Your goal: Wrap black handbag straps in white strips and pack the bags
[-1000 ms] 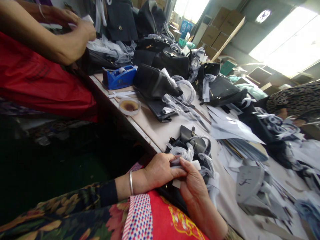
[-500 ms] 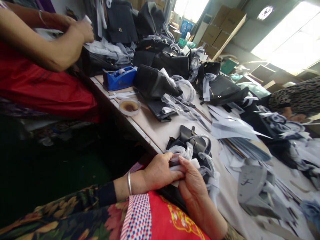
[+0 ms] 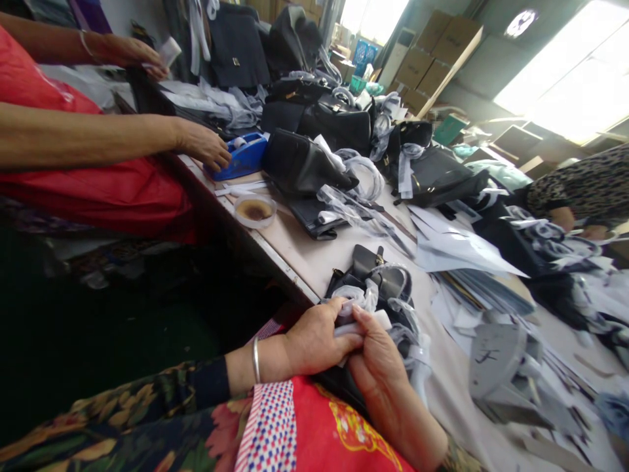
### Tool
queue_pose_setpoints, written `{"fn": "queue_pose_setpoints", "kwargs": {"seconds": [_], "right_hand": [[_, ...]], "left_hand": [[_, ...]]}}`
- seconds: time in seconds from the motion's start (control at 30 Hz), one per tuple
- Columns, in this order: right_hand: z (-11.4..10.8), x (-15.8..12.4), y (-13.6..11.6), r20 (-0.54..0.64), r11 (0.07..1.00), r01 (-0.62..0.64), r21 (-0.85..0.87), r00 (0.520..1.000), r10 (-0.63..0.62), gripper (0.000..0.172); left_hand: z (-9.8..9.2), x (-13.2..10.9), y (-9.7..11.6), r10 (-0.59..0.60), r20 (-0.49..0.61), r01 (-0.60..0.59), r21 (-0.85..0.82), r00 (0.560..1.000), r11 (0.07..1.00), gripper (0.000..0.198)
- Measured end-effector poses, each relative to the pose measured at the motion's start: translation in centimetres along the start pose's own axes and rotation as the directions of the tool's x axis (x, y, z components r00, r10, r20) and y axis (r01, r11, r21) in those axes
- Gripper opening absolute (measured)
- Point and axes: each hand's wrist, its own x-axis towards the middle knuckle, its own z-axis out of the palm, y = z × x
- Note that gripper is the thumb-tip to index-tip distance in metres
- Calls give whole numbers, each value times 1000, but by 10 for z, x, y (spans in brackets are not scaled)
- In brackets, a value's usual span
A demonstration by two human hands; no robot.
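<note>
Both my hands meet at the table edge over a black bag whose straps are wrapped in whitish film. My left hand is closed, thumb and fingers pinching a film-wrapped strap. Against the same strap, my right hand presses its thumb and fingertips, almost touching the left thumb. A white rolled end sticks out beside the right thumb. Loops of wrapped strap lie just right of my hands. Part of the bag is hidden beneath them.
A co-worker's hand reaches to a blue tape dispenser. Near it are a round dish and black bags. To the right lie paper sheets and a grey tape dispenser. Another person's sleeve shows far right.
The co-worker's hands have parted: one has come over to the blue tape dispenser, the other stays back with a small white piece. My own hands have barely shifted on the strap.
</note>
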Motion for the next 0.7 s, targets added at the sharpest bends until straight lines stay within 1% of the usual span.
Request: {"fn": "queue_pose_setpoints", "kwargs": {"seconds": [0.07, 0.17, 0.27, 0.37, 0.43, 0.5, 0.57, 0.6, 0.63, 0.67, 0.7], "right_hand": [[2, -1, -2, -14, 1000, -17, -4, 1000, 17, 11], [5, -4, -6, -43, 999, -41, -26, 998, 39, 9], [5, -4, -11, -33, 994, -69, -81, 997, 66, 13], [1, -2, -15, 1, 987, -82, -136, 997, 83, 20], [-4, -1, -16, 34, 975, -130, -180, 990, 138, 26], [-11, 0, -17, 79, 951, -201, -234, 971, 225, 33], [-20, 0, -21, 143, 927, -216, -305, 952, 269, 41], [-26, 1, -24, 177, 917, -183, -354, 950, 257, 45], [-32, 2, -29, 200, 901, -112, -419, 957, 212, 48], [-37, 3, -36, 212, 866, 9, -501, 971, 113, 50], [-42, 4, -44, 234, 785, 183, -592, 971, -50, 51]], "left_hand": [[1, 1, 1, -3, 10, 3, -8, 1000, 1000, 41], [3, 2, -1, 1, 2, -1, -82, 1000, 997, 38], [3, 1, -3, -2, -1, 1, -116, 1000, 993, 42], [3, 0, -6, 10, 3, -9, -92, 1000, 996, 40], [3, 1, -7, 1, 5, 0, -95, 1000, 995, 36], [2, 2, -8, -24, 13, 25, -147, 1000, 989, 37], [0, 4, -9, -60, 23, 64, -213, 998, 975, 39], [-1, 5, -10, -79, 28, 83, -234, 996, 969, 41], [-2, 6, -11, -99, 35, 105, -247, 994, 963, 43], [-4, 8, -13, -123, 45, 131, -257, 991, 958, 45], [-5, 9, -15, -149, 59, 160, -262, 987, 952, 47]]}}
